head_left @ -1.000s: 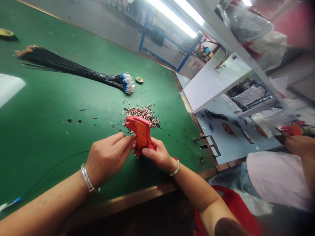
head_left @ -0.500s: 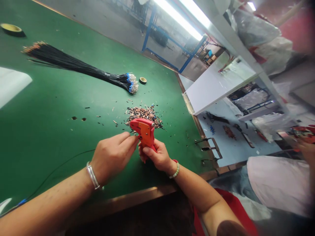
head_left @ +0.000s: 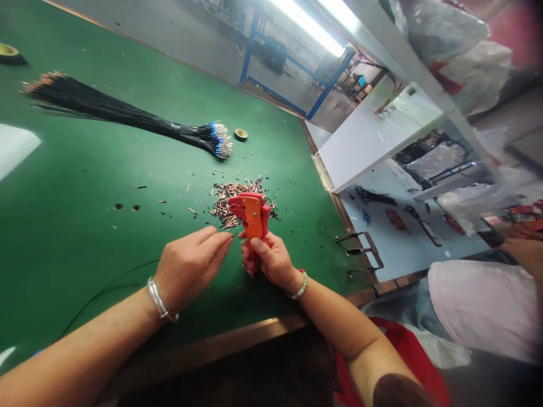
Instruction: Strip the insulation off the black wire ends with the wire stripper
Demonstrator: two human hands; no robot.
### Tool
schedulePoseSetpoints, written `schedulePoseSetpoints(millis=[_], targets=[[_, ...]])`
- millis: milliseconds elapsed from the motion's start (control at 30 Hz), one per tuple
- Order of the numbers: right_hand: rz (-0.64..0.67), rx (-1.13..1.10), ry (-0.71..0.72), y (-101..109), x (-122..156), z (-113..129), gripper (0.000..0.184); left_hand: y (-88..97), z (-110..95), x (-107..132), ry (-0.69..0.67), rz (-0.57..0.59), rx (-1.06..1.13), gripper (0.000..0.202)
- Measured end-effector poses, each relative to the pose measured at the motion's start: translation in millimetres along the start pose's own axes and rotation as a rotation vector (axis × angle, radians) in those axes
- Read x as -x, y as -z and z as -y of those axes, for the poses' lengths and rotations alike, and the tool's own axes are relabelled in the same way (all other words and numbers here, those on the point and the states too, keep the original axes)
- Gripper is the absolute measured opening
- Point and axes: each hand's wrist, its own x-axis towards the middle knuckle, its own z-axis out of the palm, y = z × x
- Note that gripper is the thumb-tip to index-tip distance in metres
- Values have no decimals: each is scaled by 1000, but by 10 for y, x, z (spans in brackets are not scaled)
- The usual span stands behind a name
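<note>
My right hand (head_left: 267,260) grips a red and orange hand tool (head_left: 251,213) upright over the green table (head_left: 85,226). My left hand (head_left: 190,265) is beside it, fingers pinched together at the tool's jaw on a thin black wire (head_left: 106,282) that trails left across the table. Just behind the tool lies a pile of small copper and black wire scraps (head_left: 237,195). A long bundle of black wires with blue-tipped ends (head_left: 127,116) lies farther back.
A small tape roll (head_left: 241,134) sits near the bundle's end, another tape roll (head_left: 8,52) at the far left edge. Another person in a pale shirt (head_left: 479,305) sits at my right. White shelving (head_left: 373,135) and a blue frame (head_left: 288,62) stand beyond the table.
The red tool has turned slightly more upright in my right hand and my left fingers have drawn a little away from its jaw. The view shifted slightly.
</note>
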Motion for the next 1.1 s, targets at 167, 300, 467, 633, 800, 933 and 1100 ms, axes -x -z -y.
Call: schedulePoseSetpoints(millis=[167,300,467,633,800,933,1100], targets=[[112,-108,25,159,-23,240,49,33,99,-40,49,-24,-9,20],[212,-125,-35,212,-4,290,44,53,211,-51,26,-80,-18,21],[301,-71,-61,206,16,242,33,54,277,-27,-91,-124,-200,23],[320,-47,-51,182,31,238,34,-7,226,-3,-117,-109,-71,17],[359,-130,-151,162,39,208,43,-14,190,-12,-11,-91,133,19],[373,-209,-217,170,42,193,46,46,190,-37,98,-118,169,17],[378,-223,-258,187,40,202,48,81,194,-40,190,-156,190,14]])
